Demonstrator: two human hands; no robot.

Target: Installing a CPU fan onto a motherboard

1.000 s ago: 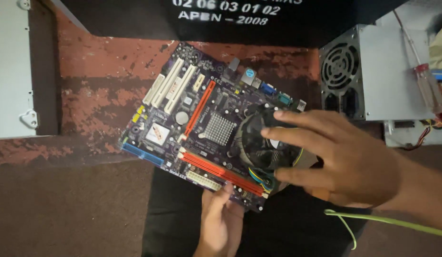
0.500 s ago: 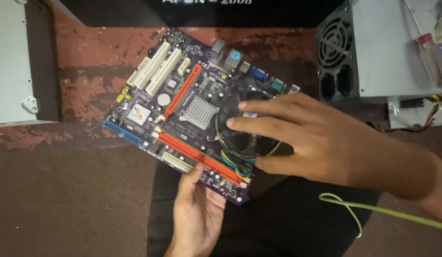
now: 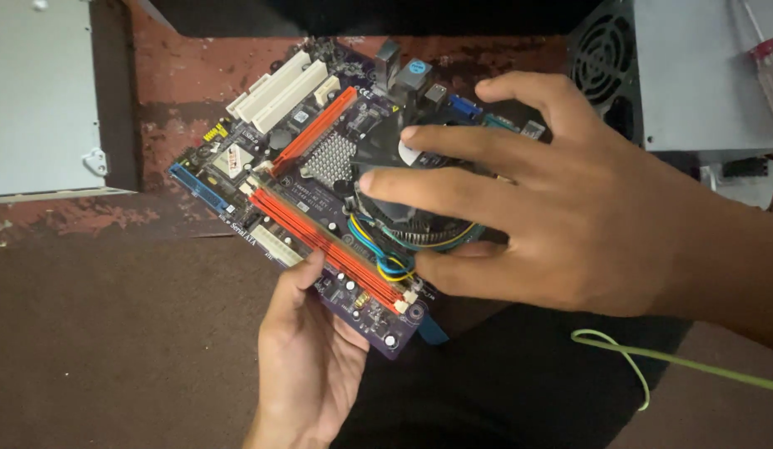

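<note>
Purple motherboard (image 3: 320,191) sits tilted over a dark lap, its far edge toward the worn red bench (image 3: 187,91). Left hand (image 3: 307,366) props the near edge, thumb on top, fingers curled beneath: a light edge hold. Right hand (image 3: 569,208) spreads open over the round cooler fan (image 3: 407,220), fingertips resting on it, nothing gripped. Board looks stiff, light, fragile; best held by the edges, clear of the orange slots (image 3: 328,241). Grey power supply (image 3: 686,75) stands well right.
</note>
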